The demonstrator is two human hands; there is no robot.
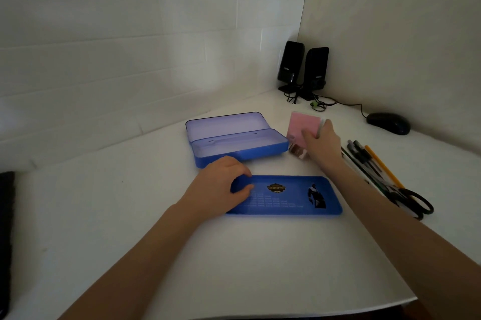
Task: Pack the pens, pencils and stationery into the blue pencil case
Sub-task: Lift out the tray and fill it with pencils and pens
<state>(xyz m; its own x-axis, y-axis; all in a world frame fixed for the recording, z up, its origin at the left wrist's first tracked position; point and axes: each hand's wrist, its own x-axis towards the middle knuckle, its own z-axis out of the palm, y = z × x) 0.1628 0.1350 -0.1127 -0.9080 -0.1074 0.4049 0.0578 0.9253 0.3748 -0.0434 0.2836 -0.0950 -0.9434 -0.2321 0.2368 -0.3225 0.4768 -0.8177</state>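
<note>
Blue pencil case (236, 138) open and empty near the middle of the white desk (130, 215), hinged lid laid back toward the wall. Just in front, a separate blue tray (286, 196) with a printed badge and figure, lying flat. Left hand (223, 184) resting on the tray's left end, fingers curled over its corner, thumb on the printed face. To the right of the case, a pink notepad (303, 127) tilted up off the desk, pinched at its right edge by the right hand (321, 145), thumb on the pink face, fingers behind; whether anything else is in that grip, impossible to tell. A small brown-and-white eraser (298, 151) just beside the case, below the pad. Further right, pens and pencils (369, 161) in a loose row, scissors (413, 202) at their near end. Packing apparently only beginning: notepad first. Next move likely to need the pad carried left over the case wall and laid flat inside, right forearm reaching diagonally across.
</note>
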